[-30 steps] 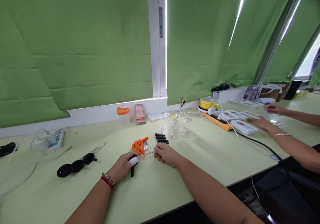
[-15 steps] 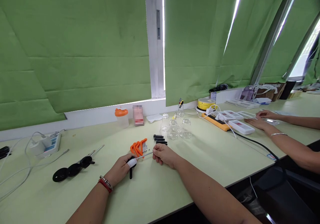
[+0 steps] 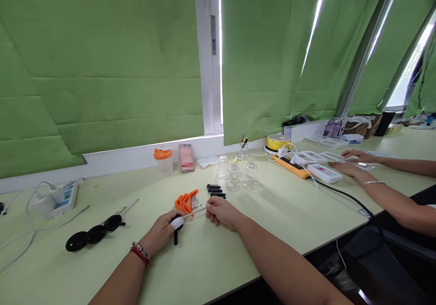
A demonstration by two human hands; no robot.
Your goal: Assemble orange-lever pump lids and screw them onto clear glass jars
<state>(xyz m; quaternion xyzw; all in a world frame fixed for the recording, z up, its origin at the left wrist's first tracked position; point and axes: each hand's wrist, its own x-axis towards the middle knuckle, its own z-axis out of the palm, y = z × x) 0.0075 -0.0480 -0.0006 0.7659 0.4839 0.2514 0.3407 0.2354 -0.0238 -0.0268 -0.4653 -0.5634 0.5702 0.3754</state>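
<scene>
My left hand (image 3: 166, 229) is closed around a dark part with a thin metal rod (image 3: 195, 212) that points to the right. A short black stub shows below the fingers, and a white wrap covers one finger. The fingertips of my right hand (image 3: 218, 212) pinch the rod's far end; whatever else sits between them is hidden. Just behind the rod lie several orange bent pieces (image 3: 185, 202) and a row of small metal pins (image 3: 195, 201). Black comb-like pieces (image 3: 214, 190) rest behind my right hand. Left of my hands are black round-headed parts (image 3: 96, 233) with thin metal rods.
Upturned clear glasses (image 3: 234, 181) stand beyond my hands. Behind are an orange-lidded cup (image 3: 164, 162) and a pink box (image 3: 186, 158). A power strip (image 3: 66, 199) with cables is left; an orange one (image 3: 291, 167) is right, near a co-worker's hands (image 3: 345, 166).
The camera view has shifted slightly, so everything sits a little farther left in the picture. Both hands keep nearly the same hold on the rod and its dark part.
</scene>
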